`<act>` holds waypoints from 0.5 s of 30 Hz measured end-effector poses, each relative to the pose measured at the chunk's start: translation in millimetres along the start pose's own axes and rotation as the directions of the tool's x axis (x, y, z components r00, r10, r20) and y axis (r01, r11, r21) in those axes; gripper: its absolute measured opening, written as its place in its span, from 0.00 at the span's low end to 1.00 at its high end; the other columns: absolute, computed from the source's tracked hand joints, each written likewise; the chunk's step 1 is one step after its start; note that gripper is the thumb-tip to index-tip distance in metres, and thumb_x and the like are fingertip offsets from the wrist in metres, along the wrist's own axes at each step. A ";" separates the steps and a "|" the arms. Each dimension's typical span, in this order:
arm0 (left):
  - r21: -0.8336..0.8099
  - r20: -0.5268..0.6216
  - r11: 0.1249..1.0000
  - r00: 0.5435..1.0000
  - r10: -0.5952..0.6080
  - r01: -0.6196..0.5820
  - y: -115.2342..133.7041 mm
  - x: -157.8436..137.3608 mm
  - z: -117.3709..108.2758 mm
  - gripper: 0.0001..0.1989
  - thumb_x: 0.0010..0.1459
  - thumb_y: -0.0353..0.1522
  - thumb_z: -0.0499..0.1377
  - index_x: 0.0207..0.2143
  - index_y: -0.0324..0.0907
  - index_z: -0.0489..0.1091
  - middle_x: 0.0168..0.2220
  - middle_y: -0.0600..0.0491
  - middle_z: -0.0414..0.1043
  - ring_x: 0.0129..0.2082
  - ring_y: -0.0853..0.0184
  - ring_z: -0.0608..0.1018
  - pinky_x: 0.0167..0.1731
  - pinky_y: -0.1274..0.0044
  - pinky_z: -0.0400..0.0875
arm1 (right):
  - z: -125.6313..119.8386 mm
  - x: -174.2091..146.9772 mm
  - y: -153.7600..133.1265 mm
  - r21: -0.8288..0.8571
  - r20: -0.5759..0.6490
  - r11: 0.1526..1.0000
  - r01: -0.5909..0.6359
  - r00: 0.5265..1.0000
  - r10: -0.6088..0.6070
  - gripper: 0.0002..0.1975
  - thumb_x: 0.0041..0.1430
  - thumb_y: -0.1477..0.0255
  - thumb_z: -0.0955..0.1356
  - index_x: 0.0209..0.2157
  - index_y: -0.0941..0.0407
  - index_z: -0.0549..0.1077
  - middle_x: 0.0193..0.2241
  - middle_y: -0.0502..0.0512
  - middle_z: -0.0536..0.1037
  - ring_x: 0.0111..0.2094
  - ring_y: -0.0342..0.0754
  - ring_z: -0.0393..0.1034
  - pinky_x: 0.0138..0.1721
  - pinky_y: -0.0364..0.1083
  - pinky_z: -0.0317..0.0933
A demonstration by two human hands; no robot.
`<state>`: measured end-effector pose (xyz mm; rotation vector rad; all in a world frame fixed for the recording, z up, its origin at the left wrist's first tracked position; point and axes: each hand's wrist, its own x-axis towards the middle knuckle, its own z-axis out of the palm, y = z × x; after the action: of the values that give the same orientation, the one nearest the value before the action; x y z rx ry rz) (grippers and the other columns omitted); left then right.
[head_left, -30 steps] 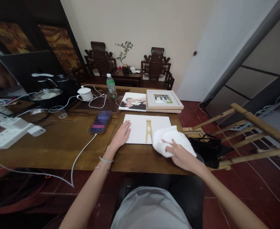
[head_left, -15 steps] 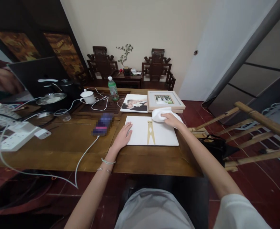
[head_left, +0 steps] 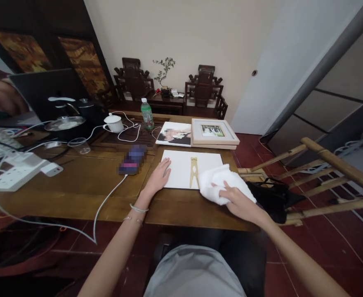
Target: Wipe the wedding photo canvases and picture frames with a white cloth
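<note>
A white board (head_left: 177, 169) lies flat on the wooden table, with a tan Y-shaped piece (head_left: 194, 167) at its middle. Resting on the board's left edge is my left hand (head_left: 160, 175), its fingers stretched out flat. My right hand (head_left: 235, 200) grips a white cloth (head_left: 221, 183), which covers the board's near right corner and hangs toward the table's right side. Just beyond the board lie a photo print (head_left: 175, 134) and light wooden picture frames (head_left: 215, 133), stacked.
To the left are a phone (head_left: 133, 160) on a cable, a power strip (head_left: 17, 171), a clear plastic cup (head_left: 80, 145), a lidded white cup (head_left: 113, 123) and a green bottle (head_left: 147, 113). A bamboo chair (head_left: 330, 165) stands at right. A person's hand shows behind a laptop (head_left: 48, 93).
My right hand has pulled the white cloth from the board's far right corner toward me, to its near right corner. My left hand stays in place on the left edge.
</note>
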<state>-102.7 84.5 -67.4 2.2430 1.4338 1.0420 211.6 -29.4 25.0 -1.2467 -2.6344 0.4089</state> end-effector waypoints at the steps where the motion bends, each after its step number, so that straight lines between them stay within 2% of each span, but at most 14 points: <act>1: 0.003 0.002 1.000 1.000 0.001 -0.001 0.3 0.1 -0.1 0.23 0.62 0.35 0.46 0.55 0.33 0.64 0.59 0.39 0.60 0.61 0.58 0.61 0.61 0.62 0.53 | -0.2 -2.7 -3.2 0.010 0.011 1.000 0.006 1.000 -0.006 0.19 0.40 0.86 0.55 0.31 0.54 0.67 0.42 0.54 0.75 0.49 0.52 0.66 0.56 0.53 0.50; 4: 0.008 0.010 1.000 1.000 0.006 -0.006 0.7 0.2 -0.3 0.23 0.62 0.35 0.46 0.55 0.31 0.64 0.59 0.38 0.60 0.61 0.58 0.61 0.61 0.63 0.53 | -1.3 7.1 2.6 -0.001 0.015 1.000 0.010 1.000 -0.010 0.17 0.40 0.85 0.55 0.28 0.53 0.65 0.31 0.52 0.75 0.37 0.50 0.69 0.56 0.53 0.50; 7: 0.003 0.011 1.000 1.000 0.009 -0.009 -0.3 0.0 -0.4 0.23 0.62 0.36 0.46 0.55 0.33 0.64 0.60 0.40 0.60 0.62 0.58 0.61 0.61 0.62 0.53 | -2.6 38.6 27.6 -0.034 -0.050 0.999 -0.005 0.999 0.004 0.14 0.40 0.84 0.56 0.26 0.54 0.65 0.23 0.50 0.70 0.31 0.50 0.67 0.53 0.52 0.53; 10: -0.012 0.009 1.000 1.000 0.011 -0.011 -1.8 -0.2 -0.6 0.23 0.62 0.36 0.46 0.55 0.35 0.64 0.60 0.41 0.60 0.62 0.58 0.60 0.61 0.62 0.53 | -5.7 80.1 59.9 -0.004 -0.130 0.999 -0.044 0.991 0.043 0.12 0.39 0.81 0.56 0.24 0.54 0.64 0.21 0.50 0.69 0.29 0.50 0.65 0.48 0.49 0.56; 13: -0.012 0.014 1.000 1.000 0.011 -0.011 -3.0 -0.1 -1.2 0.23 0.62 0.36 0.46 0.55 0.35 0.64 0.60 0.41 0.60 0.62 0.58 0.60 0.61 0.62 0.53 | -10.3 116.6 86.3 0.036 -0.198 0.994 -0.103 0.974 0.108 0.12 0.37 0.80 0.56 0.24 0.55 0.65 0.26 0.53 0.73 0.32 0.51 0.65 0.39 0.46 0.57; 15: -0.011 0.016 1.000 1.000 0.012 -0.012 -3.5 -0.1 -1.5 0.23 0.62 0.36 0.46 0.55 0.34 0.64 0.60 0.41 0.61 0.62 0.58 0.61 0.61 0.63 0.53 | -12.6 131.1 95.9 0.044 -0.220 0.992 -0.120 0.967 0.126 0.12 0.38 0.80 0.55 0.25 0.56 0.66 0.28 0.54 0.74 0.34 0.51 0.65 0.38 0.45 0.56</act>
<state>-106.1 85.8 -68.4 2.2503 1.4064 1.0302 202.8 132.9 13.1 -1.3653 -2.3649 0.3069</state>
